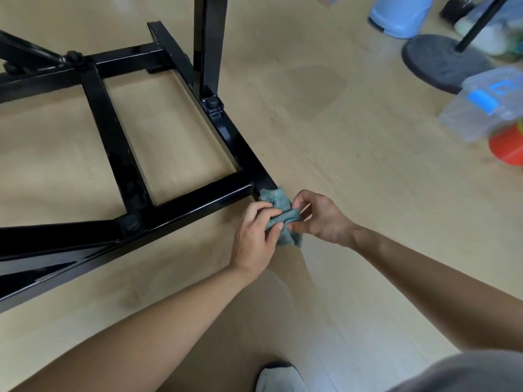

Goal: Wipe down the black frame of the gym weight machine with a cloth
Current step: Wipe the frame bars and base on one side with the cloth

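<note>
Black frame (198, 199) lies flat on the wood floor (353, 154); I take its near corner as reference. My teal cloth (278, 210) sits bunched just past that corner, its upper edge touching the bar end. My left hand (254, 236) has its fingers curled closed over the cloth's left side. My right hand (319, 217) pinches the right side between thumb and fingertips, the other fingers loosely bent. Far right of the corner, a blurred clear container (486, 103) bears blue markings; I cannot read them. No legible writing on the frame.
</note>
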